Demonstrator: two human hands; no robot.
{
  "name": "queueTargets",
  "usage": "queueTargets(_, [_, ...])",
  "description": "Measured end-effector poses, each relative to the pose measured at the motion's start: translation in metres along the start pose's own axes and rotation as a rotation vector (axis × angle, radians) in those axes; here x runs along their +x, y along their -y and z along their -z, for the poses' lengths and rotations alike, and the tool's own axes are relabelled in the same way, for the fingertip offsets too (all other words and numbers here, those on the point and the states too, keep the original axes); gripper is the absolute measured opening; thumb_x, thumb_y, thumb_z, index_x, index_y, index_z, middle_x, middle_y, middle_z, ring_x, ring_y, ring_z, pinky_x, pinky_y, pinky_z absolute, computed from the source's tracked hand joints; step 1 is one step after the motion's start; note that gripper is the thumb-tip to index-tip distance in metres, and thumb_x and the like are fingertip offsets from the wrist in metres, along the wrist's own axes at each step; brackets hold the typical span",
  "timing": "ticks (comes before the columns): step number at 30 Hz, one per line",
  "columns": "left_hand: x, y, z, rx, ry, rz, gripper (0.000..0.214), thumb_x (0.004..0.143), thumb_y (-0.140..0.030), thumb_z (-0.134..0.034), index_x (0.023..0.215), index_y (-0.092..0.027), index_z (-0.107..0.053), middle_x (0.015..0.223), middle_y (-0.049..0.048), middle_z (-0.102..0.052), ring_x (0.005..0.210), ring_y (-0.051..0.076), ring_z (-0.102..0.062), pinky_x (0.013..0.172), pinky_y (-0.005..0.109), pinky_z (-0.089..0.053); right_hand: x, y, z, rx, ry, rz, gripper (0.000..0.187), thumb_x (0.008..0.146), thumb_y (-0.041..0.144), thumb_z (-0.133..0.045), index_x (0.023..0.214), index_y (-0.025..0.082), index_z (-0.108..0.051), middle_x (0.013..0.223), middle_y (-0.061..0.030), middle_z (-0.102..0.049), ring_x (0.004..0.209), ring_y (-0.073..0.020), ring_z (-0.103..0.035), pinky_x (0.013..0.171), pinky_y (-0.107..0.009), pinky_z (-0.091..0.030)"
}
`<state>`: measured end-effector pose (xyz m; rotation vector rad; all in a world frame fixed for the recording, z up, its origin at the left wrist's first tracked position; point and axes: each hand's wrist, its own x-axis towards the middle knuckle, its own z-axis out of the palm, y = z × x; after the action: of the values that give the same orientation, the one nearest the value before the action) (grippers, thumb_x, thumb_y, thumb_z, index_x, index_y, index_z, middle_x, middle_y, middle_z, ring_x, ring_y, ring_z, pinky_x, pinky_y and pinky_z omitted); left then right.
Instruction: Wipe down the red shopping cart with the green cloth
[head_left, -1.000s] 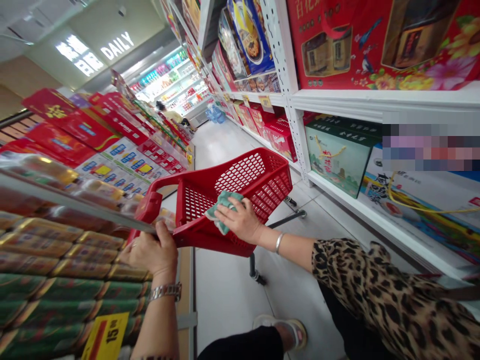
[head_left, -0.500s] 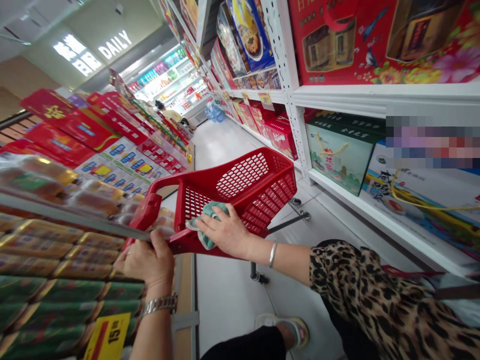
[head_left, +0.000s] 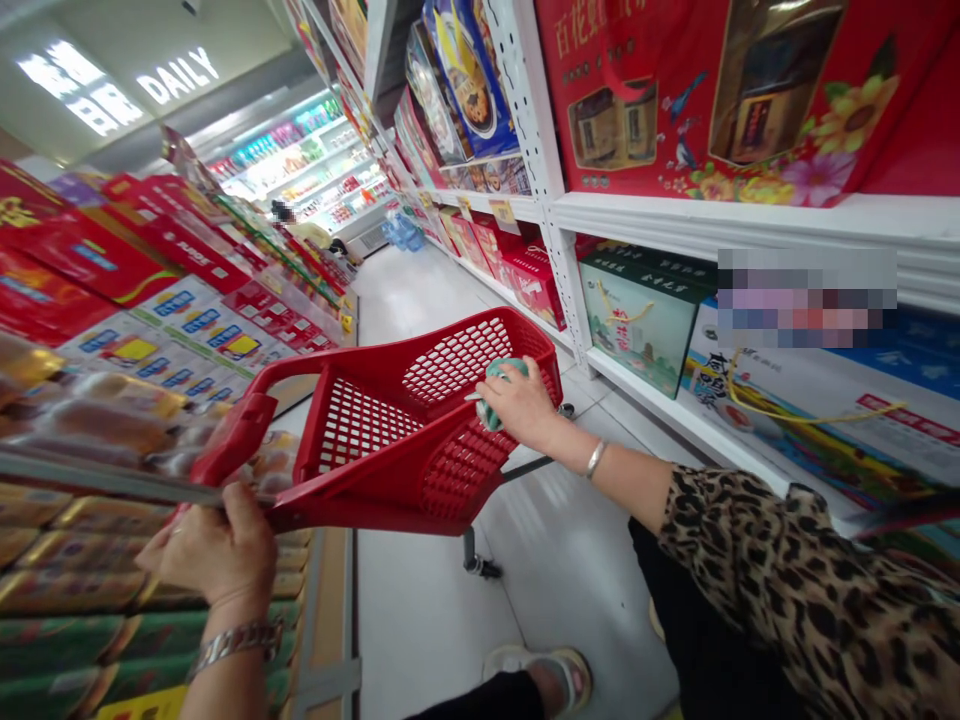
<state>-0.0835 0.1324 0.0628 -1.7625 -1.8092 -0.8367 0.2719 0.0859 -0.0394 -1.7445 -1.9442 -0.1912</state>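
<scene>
A red plastic shopping cart (head_left: pixel 375 500) stands at an angle in the aisle, its perforated basket facing up. My left hand (head_left: pixel 225 545), with a metal watch at the wrist, is closed around the handle end of the cart, beside a shelf rail. My right hand (head_left: pixel 529 405), wearing a silver bangle, presses a green cloth (head_left: pixel 495 395) against the top rim of the basket's near side, towards its front end. Its fingers curl over the cloth. No goods show inside the part of the basket I can see.
Shelves with boxed goods (head_left: pixel 637 320) line the right, with a white upright (head_left: pixel 529 110) near the cart's front. Stacked packs (head_left: pixel 187 330) and bottles crowd the left. Tiled floor (head_left: pixel 405 600) runs down the aisle. Farther off, a person (head_left: pixel 307 230) is by the left-hand display.
My right hand has slid the green cloth along the basket rim, from near the handle towards the front. My left hand keeps its grip at the handle. The view has shifted somewhat right.
</scene>
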Motion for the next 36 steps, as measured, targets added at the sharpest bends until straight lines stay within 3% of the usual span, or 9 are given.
queueTargets(7, [0.017,0.007,-0.007,-0.013,0.058,0.026,0.031,0.082,-0.051,-0.034,0.061,-0.030,-0.024,0.054,-0.0017,-0.023,0.066,0.027,-0.042,0.088,0.047,-0.035,-0.005,-0.062,0.003,-0.027,-0.033,-0.112,0.027,0.101,0.014,-0.049,0.107,0.022,-0.074,0.110,-0.0105,-0.076,0.117,-0.0314,-0.057,0.115,-0.066,-0.025])
queueTargets(10, [0.021,0.005,-0.009,-0.016,0.073,0.020,0.031,0.081,-0.050,-0.034,0.061,-0.029,-0.024,0.052,-0.0003,-0.026,0.068,0.027,-0.042,0.084,0.045,-0.033,-0.011,-0.082,-0.011,0.005,-0.115,-0.110,0.031,0.100,0.012,-0.050,0.117,0.023,-0.074,0.117,-0.0115,-0.076,0.125,-0.0323,-0.056,0.114,-0.064,-0.031])
queueTargets(13, [0.023,0.003,-0.012,-0.009,0.060,0.039,0.030,0.081,-0.050,-0.033,0.061,-0.029,-0.025,0.052,-0.0004,-0.026,0.069,0.027,-0.043,0.084,0.044,-0.033,-0.015,-0.086,-0.029,0.028,-0.210,-0.052,0.039,0.102,0.010,-0.048,0.132,0.022,-0.068,0.130,-0.0106,-0.072,0.132,-0.0300,-0.053,0.113,-0.056,-0.040])
queueTargets(18, [0.021,-0.005,-0.014,0.016,0.054,0.071,0.031,0.082,-0.053,-0.031,0.063,-0.030,-0.024,0.054,-0.0020,-0.023,0.068,0.027,-0.045,0.087,0.046,-0.034,-0.022,-0.051,-0.060,0.085,-0.392,0.345,0.040,0.103,0.009,-0.049,0.134,0.026,-0.067,0.136,-0.0053,-0.070,0.139,-0.0240,-0.051,0.120,-0.056,-0.039])
queueTargets(21, [0.019,-0.012,-0.012,0.026,0.076,0.067,0.031,0.084,-0.053,-0.030,0.064,-0.030,-0.025,0.055,0.0016,-0.034,0.072,0.028,-0.050,0.089,0.047,-0.035,-0.025,-0.019,-0.072,0.130,-0.423,0.620,0.036,0.103,0.010,-0.053,0.133,0.024,-0.067,0.136,-0.0069,-0.070,0.139,-0.0218,-0.053,0.119,-0.055,-0.041])
queueTargets(24, [0.016,-0.018,-0.009,0.017,0.074,0.073,0.031,0.083,-0.053,-0.032,0.064,-0.029,-0.025,0.060,0.0087,-0.050,0.079,0.029,-0.056,0.090,0.048,-0.036,-0.027,0.012,-0.080,0.128,-0.514,0.809,0.029,0.101,0.013,-0.058,0.127,0.020,-0.070,0.135,-0.0078,-0.071,0.134,-0.0239,-0.059,0.115,-0.051,-0.047])
queueTargets(27, [0.014,-0.021,-0.008,0.011,0.059,0.076,0.032,0.083,-0.053,-0.034,0.065,-0.029,-0.023,0.066,0.0134,-0.059,0.083,0.031,-0.059,0.093,0.049,-0.037,-0.027,0.039,-0.089,0.116,-0.565,0.912,0.024,0.101,0.016,-0.060,0.120,0.020,-0.073,0.134,-0.0064,-0.072,0.129,-0.0245,-0.064,0.113,-0.049,-0.048])
queueTargets(31, [0.010,-0.019,-0.008,0.013,0.064,0.064,0.034,0.084,-0.053,-0.037,0.065,-0.028,-0.024,0.067,0.0125,-0.060,0.086,0.031,-0.061,0.095,0.049,-0.038,-0.025,0.062,-0.106,0.091,-0.383,0.981,0.025,0.103,0.019,-0.058,0.122,0.023,-0.073,0.137,-0.0063,-0.070,0.130,-0.0213,-0.063,0.114,-0.047,-0.048])
queueTargets(36, [0.008,-0.013,-0.006,0.020,0.072,0.064,0.034,0.085,-0.055,-0.034,0.064,-0.029,-0.027,0.068,0.0130,-0.059,0.087,0.032,-0.061,0.096,0.050,-0.038,-0.026,0.054,-0.125,0.057,-0.238,0.896,0.029,0.104,0.012,-0.049,0.112,0.022,-0.075,0.128,-0.0027,-0.075,0.132,-0.0153,-0.060,0.117,-0.042,-0.044])
